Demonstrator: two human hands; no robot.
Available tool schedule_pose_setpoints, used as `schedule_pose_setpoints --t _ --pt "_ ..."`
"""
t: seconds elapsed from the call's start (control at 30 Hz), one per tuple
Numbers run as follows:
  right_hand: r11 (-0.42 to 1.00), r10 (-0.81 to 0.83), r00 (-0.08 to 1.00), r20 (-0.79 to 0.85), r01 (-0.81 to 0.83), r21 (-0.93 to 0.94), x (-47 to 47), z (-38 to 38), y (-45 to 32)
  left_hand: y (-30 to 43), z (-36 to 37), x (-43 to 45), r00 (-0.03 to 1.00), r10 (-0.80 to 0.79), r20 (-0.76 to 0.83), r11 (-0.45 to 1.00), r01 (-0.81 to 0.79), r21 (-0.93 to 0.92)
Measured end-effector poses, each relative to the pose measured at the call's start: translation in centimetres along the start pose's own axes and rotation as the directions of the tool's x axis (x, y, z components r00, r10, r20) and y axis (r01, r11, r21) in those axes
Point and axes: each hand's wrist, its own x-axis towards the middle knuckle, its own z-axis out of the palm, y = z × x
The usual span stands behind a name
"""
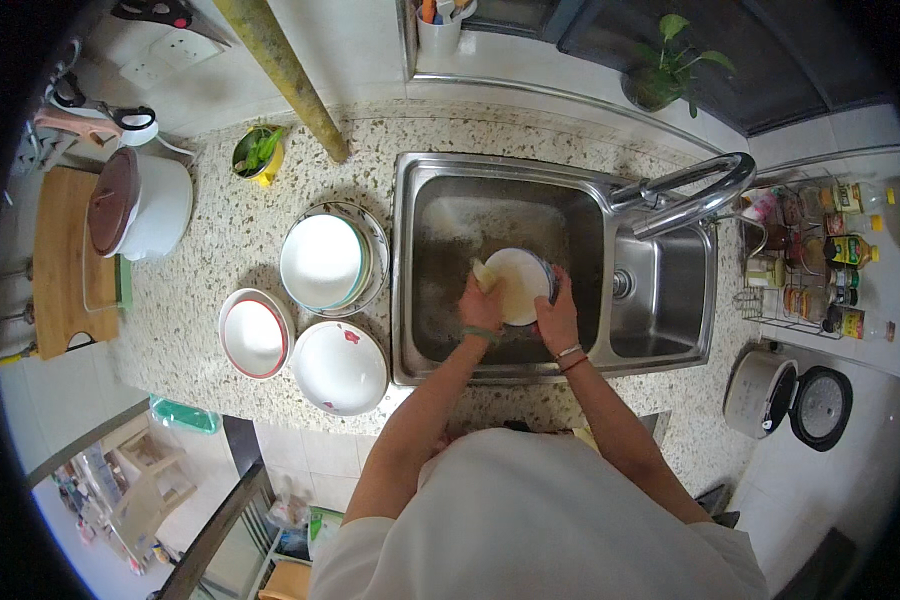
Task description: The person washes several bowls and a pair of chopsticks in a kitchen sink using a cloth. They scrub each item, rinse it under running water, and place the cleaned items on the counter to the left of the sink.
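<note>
Over the large basin of the steel sink [403, 300], my right hand [559, 313] grips a white bowl [523, 274] by its right rim. The bowl is tilted, with blue marking on its outside and cloudy liquid or suds inside. My left hand [481, 306] is at the bowl's left side, closed around a pale yellowish sponge or cloth [484, 275]. Its fingertips are partly blurred against the bowl's inside. Beneath the hands, the basin floor looks wet with some foam. The chrome faucet [694, 199] arches over the smaller right basin, and no running water shows.
Left of the sink stand stacked bowls [321, 251] on a patterned plate, red-rimmed bowls [253, 337] and white floral plates [340, 367]. Farther left are a white lidded pot [161, 206] and a yellow planter [262, 165]. A spice rack [802, 255] and rice cooker [761, 394] stand right.
</note>
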Motion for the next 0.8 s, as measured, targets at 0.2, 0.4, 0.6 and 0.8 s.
schedule_pose_setpoints --t 0.2,0.4,0.6,0.8 --pt "0.969 -0.245 0.936 -0.254 0.248 -0.021 3.1 1.9 7.8 0.0 3.1 -3.2 0.959 -0.25 0.136 0.959 0.264 -0.1" --pt "0.974 -0.218 0.927 -0.305 0.225 -0.013 2.1 1.3 4.7 3.6 1.0 -4.4 0.813 -0.301 0.499 0.6 0.568 -0.563" --pt "0.875 -0.462 0.84 -0.285 0.484 0.009 1.8 1.5 3.9 2.7 -1.3 -3.3 0.757 -0.259 0.6 0.501 0.636 -0.586" --pt "0.873 -0.486 0.852 -0.194 0.484 -0.062 1.1 2.6 4.9 4.6 0.6 -2.8 0.892 -0.384 0.239 0.854 0.442 -0.277"
